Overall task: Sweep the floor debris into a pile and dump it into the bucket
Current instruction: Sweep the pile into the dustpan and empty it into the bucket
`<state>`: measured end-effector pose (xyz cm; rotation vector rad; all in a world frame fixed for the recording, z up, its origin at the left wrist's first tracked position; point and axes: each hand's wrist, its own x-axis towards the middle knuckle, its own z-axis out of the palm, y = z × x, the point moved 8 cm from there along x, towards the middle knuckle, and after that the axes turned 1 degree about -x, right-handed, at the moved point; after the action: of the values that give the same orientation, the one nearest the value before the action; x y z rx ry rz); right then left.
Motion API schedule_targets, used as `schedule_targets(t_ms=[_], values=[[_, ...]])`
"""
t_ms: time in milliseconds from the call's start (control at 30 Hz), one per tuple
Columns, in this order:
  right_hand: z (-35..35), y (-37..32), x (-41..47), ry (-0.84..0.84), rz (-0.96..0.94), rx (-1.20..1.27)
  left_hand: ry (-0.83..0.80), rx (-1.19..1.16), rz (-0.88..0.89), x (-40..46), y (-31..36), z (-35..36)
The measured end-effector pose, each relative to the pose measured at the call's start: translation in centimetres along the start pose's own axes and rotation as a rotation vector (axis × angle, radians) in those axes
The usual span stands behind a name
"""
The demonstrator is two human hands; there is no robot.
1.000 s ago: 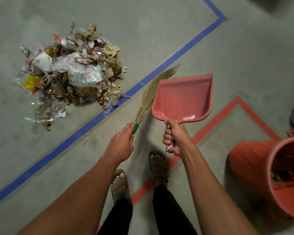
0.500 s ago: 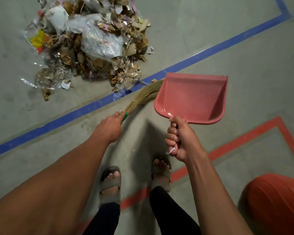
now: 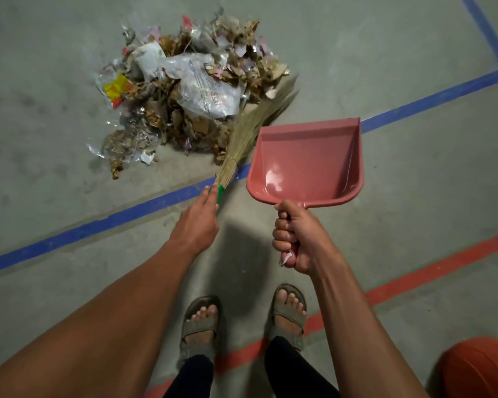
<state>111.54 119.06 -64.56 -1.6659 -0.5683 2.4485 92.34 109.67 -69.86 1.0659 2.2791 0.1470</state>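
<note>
Leftmost, the debris pile (image 3: 190, 93) is lying on the grey floor (image 3: 41, 196) beyond the blue tape line (image 3: 98, 226): crumpled clear plastic, brown scraps and a yellow wrapper are being kept together in one heap. Just right of its near edge, the broom (image 3: 250, 130) is being held by the left hand (image 3: 197, 225), whose fingers are being wrapped along the green-banded handle end (the index finger is lying nearly straight along it). Its straw bristles are being fanned up and away from the hand, touching the right flank of the pile, so the debris is sitting ahead of and left of that grip. Further right, the pink dustpan (image 3: 308, 162) is being gripped by the right hand (image 3: 298, 237), fist curled tight round its handle; its pan is being held empty, its mouth pointing away, just right of the bristles and apart from the pile. Below, two sandalled feet (image 3: 200, 323) are being planted by a red tape line (image 3: 431, 272). Rightmost, at the bottom corner, part of the orange bucket (image 3: 480, 369) is showing.
</note>
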Motion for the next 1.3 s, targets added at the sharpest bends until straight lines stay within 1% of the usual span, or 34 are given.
schedule_targets(t_ms=[167, 300, 367, 433, 500, 567, 733, 967, 1133, 1300], values=[[-0.5, 0.1, -0.3, 0.028, -0.027, -0.030, -0.006, -0.048, 0.039, -3.2, -0.3, 1.9], [-1.4, 1.5, -0.8, 0.071, -0.009, -0.049, -0.117, -0.004, 0.064, -4.5, -2.9, 3.9], [-1.6, 2.2, -0.9, 0.087, -0.001, -0.055, -0.181, 0.050, 0.039, -4.7, -4.9, 4.5], [-1.7, 2.6, -0.9, 0.092, -0.003, -0.055, -0.215, 0.091, -0.053, -4.4, -7.3, 4.1], [-1.5, 3.0, -1.0, 0.096, -0.005, -0.076, -0.189, 0.102, -0.140, -4.0, -9.5, 2.8], [-1.2, 3.6, -1.0, 0.092, -0.004, -0.096, -0.134, 0.091, -0.151, -3.7, -10.7, 1.2], [0.5, 5.5, -0.9, 0.077, 0.017, -0.114, -0.067, 0.021, -0.035, -5.0, -11.1, -1.6], [4.8, 7.5, 0.0, 0.038, 0.037, -0.116, 0.014, -0.158, 0.014, -6.9, -12.0, -3.8], [8.1, 10.3, 0.5, -0.009, 0.145, -0.057, 0.092, -0.230, 0.054, -6.5, -13.3, -8.6], [10.1, 13.3, 0.8, -0.015, 0.247, -0.031, 0.165, -0.225, 0.045, -4.4, -15.9, -14.4]])
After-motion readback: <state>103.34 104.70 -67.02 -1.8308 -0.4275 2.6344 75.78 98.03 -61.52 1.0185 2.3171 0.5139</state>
